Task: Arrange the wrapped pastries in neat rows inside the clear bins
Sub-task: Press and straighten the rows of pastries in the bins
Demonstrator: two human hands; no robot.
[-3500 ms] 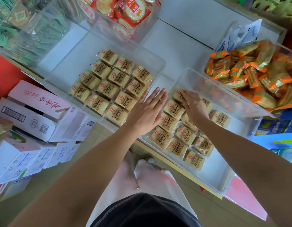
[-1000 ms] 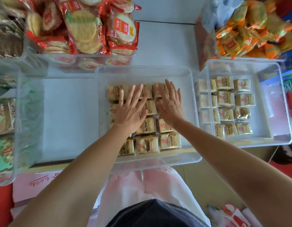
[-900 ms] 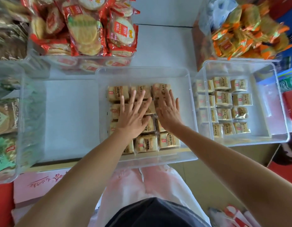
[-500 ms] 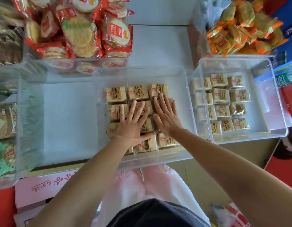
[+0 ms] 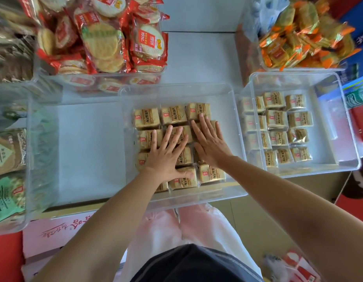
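1. surroundings: centre clear bin (image 5: pixel 225 102) sits on a white shelf (image 5: pixel 196 58). just behind it is a bin of red-wrapped rice crackers (image 5: pixel 103 43). a right clear bin (image 5: pixel 327 110) stands just beside it, w/ orange-wrapped snacks (image 5: pixel 298 37) behind that. a left bin w/ green packs (image 5: pixel 7 192) is at the frame edge, and a pink carton (image 5: pixel 60 228) lies below the shelf.
2. task items: wrapped pastries (image 5: pixel 173 116) lie flat in the centre bin, 3 across, rows touching. more pastries (image 5: pixel 276 119) sit in rows in the right bin, at its left side.
3. in the way: both forearms cross the centre bin's near wall. the hands cover the middle rows, so those packs show only in part.
4. left hand (image 5: pixel 166 153): flat on the packs, fingers spread, thumb across a near-row pack, pinching nothing.
5. right hand (image 5: pixel 211 145): flat beside it, fingers straight and close together, tips at the far row's edge. nothing pinched.
6. vs 1 s ago: both hands have slid back toward the person, so the far row is now uncovered.
7. vs 3.5 s ago: the right hand was in the other bin then, the left at its edge. both are now in the centre one.
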